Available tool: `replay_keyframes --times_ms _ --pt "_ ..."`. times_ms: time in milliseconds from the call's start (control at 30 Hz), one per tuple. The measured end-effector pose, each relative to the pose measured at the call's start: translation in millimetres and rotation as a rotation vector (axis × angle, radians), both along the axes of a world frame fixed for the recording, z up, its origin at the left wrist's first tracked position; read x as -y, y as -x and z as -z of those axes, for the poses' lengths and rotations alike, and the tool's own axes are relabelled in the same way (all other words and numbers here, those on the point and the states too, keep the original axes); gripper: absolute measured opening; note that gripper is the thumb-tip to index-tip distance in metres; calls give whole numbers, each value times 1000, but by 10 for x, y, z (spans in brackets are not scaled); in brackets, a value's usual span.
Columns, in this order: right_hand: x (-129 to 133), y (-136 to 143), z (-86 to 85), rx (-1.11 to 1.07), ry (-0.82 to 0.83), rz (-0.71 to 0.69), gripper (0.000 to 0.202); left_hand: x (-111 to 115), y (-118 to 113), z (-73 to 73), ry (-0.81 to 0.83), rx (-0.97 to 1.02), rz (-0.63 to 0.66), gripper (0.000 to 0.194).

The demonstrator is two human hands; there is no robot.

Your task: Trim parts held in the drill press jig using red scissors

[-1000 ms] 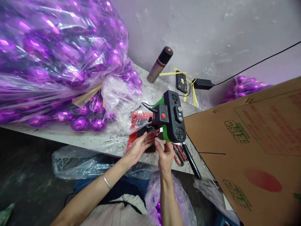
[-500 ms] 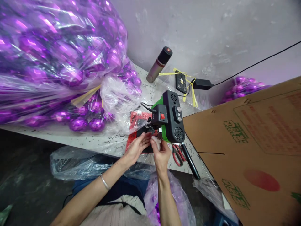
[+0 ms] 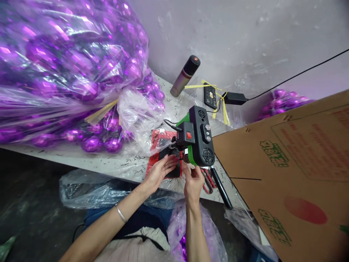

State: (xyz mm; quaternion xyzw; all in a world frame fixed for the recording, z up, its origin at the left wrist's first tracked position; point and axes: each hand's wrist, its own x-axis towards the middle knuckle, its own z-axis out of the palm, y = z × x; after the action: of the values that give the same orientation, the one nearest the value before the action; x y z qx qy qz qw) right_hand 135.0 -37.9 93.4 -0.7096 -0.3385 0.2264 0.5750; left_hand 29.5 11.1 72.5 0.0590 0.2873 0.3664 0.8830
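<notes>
A black and green machine (image 3: 201, 136) with a red switch stands on the table above a red and black mat (image 3: 155, 140). Palm turned up, my left hand (image 3: 161, 169) has its fingers extended at the machine's lower left, over the mat. My right hand (image 3: 193, 178) is just below the machine, thumb and fingers bent together; whatever they pinch is small and partly hidden by the machine. Red-handled pliers (image 3: 207, 181) lie to the right of my right hand, beside the machine's black lever (image 3: 221, 187).
Big clear bags of shiny purple balls (image 3: 76, 69) fill the left. A bottle (image 3: 185, 75), a black phone-like device (image 3: 209, 95) and an adapter (image 3: 235, 98) are near the wall. At right stands a cardboard box (image 3: 294, 167). Another purple bag (image 3: 200, 231) sits below the table edge.
My right hand has moved right and slightly down, away from my left hand, widening the gap between them. My left hand has barely moved.
</notes>
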Motion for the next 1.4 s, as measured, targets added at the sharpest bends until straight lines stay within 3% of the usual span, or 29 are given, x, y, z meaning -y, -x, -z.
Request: replay_keyframes --times_ms 433,600,867,1133,1400 --pt "43 68 -16 59 9 41 30 -17 13 17 0 -6 -3 26" --pt "19 139 -38 11 9 43 38 -4 2 -5 28 -36 -10 25" --pt "265 230 -2 -153 35 16 42 -14 63 45 -3 -33 -12 26" --pt "-10 237 113 -150 -36 99 37 16 95 27 -146 -123 -74 35" --pt "96 174 127 -90 33 36 36 7 111 69 -139 -154 -101 32"
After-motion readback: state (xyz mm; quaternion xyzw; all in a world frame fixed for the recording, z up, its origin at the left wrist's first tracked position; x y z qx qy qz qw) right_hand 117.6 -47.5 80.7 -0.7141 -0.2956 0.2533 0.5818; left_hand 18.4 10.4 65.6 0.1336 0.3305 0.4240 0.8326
